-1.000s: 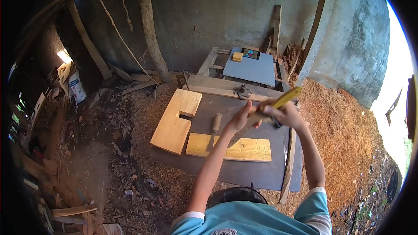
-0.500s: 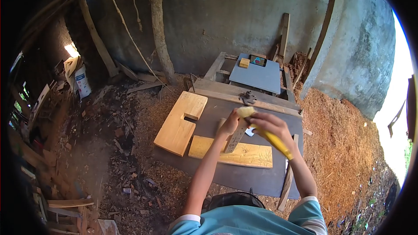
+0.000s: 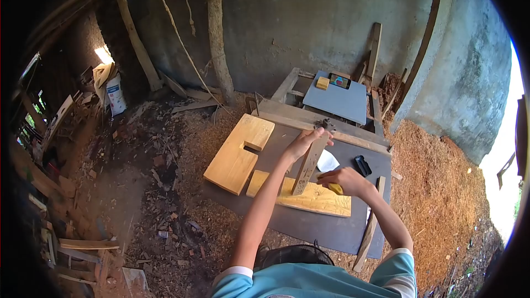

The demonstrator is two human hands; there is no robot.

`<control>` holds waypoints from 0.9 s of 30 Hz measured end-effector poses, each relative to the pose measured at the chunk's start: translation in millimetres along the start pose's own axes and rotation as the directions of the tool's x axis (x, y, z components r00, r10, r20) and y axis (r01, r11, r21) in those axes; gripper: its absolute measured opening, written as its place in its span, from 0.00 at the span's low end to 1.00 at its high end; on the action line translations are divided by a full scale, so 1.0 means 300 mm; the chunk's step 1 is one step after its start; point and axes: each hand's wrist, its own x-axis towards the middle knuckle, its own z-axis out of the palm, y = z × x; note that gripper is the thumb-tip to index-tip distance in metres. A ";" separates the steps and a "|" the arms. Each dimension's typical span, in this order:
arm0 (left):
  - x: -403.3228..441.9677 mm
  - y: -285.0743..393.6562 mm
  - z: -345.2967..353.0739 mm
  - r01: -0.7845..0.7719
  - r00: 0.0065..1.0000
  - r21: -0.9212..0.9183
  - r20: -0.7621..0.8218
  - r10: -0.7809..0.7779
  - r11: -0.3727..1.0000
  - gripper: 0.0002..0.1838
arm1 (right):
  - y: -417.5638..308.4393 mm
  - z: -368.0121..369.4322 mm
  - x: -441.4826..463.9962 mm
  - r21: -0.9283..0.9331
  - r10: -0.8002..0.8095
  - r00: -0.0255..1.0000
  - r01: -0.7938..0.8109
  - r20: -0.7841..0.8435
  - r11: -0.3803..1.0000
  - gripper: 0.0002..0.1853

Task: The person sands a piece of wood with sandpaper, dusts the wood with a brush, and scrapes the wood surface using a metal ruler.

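Note:
My left hand (image 3: pixel 307 142) is closed round the upper end of a narrow wooden piece (image 3: pixel 309 166) with dark marks, held tilted over the bench. Lower and to the right, my right hand (image 3: pixel 345 181) grips a yellow tool (image 3: pixel 335 188), mostly hidden by the fingers. Beneath them a yellowish board (image 3: pixel 323 201) with pencil-like lines lies on the dark bench top (image 3: pixel 232 204). Left of it rests a wider board (image 3: pixel 237 152) with a rectangular notch. A white item (image 3: pixel 327 161) and a black case (image 3: pixel 362 165) lie beyond my right hand.
Behind the bench, a grey panel (image 3: pixel 337 102) carries a phone (image 3: pixel 339 80) and a small wood block (image 3: pixel 322 83). A dark metal part (image 3: pixel 327 125) sits by the bench's rear rail. A wooden strip (image 3: pixel 371 226) lies along the right edge; sawdust (image 3: pixel 430 187) covers the ground beyond.
The yellow tool has moved down and right in my right hand, away from the wooden piece. My left hand now holds that piece alone, more upright. The view has shifted slightly.

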 end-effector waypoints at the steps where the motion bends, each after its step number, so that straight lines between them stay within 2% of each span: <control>1: 0.005 0.005 -0.008 -0.001 0.999 0.022 0.046 0.000 1.000 0.23 | -0.004 -0.003 -0.011 -0.028 -0.027 0.991 0.024 -0.134 0.999 0.15; 3: 0.030 0.005 -0.006 -0.078 0.996 0.086 0.045 0.075 0.993 0.22 | -0.011 -0.030 -0.001 -0.057 -0.024 0.878 -0.004 -0.479 0.998 0.15; 4: 0.029 -0.014 0.003 -0.099 0.994 0.112 0.047 0.095 0.989 0.22 | -0.026 -0.050 0.009 0.012 0.031 0.804 -0.030 -0.594 0.999 0.17; 5: 0.036 -0.039 0.001 -0.053 0.998 0.077 0.022 0.051 0.996 0.21 | -0.009 -0.035 0.008 0.013 0.050 0.740 -0.056 -0.671 0.998 0.18; 7: 0.067 -0.037 -0.004 0.041 0.999 0.015 -0.013 -0.040 0.999 0.21 | -0.001 0.024 -0.006 0.041 0.088 0.756 -0.081 -0.649 0.996 0.17; 8: 0.063 -0.009 -0.010 -0.003 0.996 0.031 0.094 0.000 1.000 0.21 | 0.062 0.116 -0.038 -0.003 0.080 0.873 -0.093 -0.482 0.996 0.18; 9: 0.063 0.007 -0.015 0.025 0.997 0.062 0.071 -0.029 0.998 0.21 | 0.083 0.187 -0.053 -0.011 0.097 0.959 -0.103 -0.265 0.995 0.18; 11: 0.053 0.036 -0.016 0.055 0.996 0.140 0.066 -0.065 0.989 0.21 | 0.118 0.345 -0.085 -0.003 0.043 0.999 -0.043 0.009 0.999 0.18; 13: 0.054 0.022 -0.023 0.062 0.991 0.127 0.110 -0.076 0.990 0.21 | 0.095 0.326 -0.081 -0.153 -0.064 0.989 0.043 -0.135 0.987 0.17; 15: 0.050 0.024 -0.050 0.046 0.994 0.130 0.088 -0.058 0.990 0.23 | 0.069 0.178 -0.065 -0.113 0.000 0.934 -0.043 -0.357 0.993 0.14; 17: 0.043 0.014 -0.042 0.024 0.999 0.136 0.032 -0.028 0.990 0.25 | 0.040 0.040 -0.041 0.059 0.110 0.823 -0.093 -0.557 0.994 0.14; 18: 0.029 0.047 -0.017 0.119 0.993 0.126 -0.015 -0.118 0.985 0.25 | 0.043 -0.001 -0.030 0.114 0.150 0.745 -0.100 -0.650 0.988 0.14; 19: 0.039 0.029 -0.018 0.101 0.995 0.103 -0.002 -0.101 0.990 0.24 | 0.036 -0.038 -0.028 -0.123 -0.002 0.700 -0.123 -0.715 0.985 0.14; 21: 0.069 -0.019 -0.020 0.058 0.998 0.050 0.025 -0.060 0.997 0.24 | 0.048 0.042 -0.013 0.085 0.080 0.771 -0.033 -0.632 0.996 0.15; 22: 0.070 0.007 -0.014 0.090 0.985 0.012 0.148 -0.091 0.996 0.23 | 0.067 0.114 -0.027 0.143 0.117 0.877 -0.056 -0.466 0.988 0.15; 23: 0.069 0.008 -0.008 0.088 0.987 0.042 0.134 -0.093 0.995 0.23 | 0.074 0.185 -0.029 0.201 0.090 0.941 -0.024 -0.325 0.979 0.14; 25: 0.067 0.020 -0.005 0.068 0.992 0.111 0.095 -0.079 0.992 0.23 | 0.061 0.253 -0.027 0.186 0.143 0.988 -0.129 -0.063 0.974 0.13; 27: 0.056 0.021 -0.004 0.063 0.996 0.144 0.046 -0.071 0.988 0.24 | 0.052 0.175 -0.018 0.171 0.117 0.916 -0.054 -0.384 0.984 0.12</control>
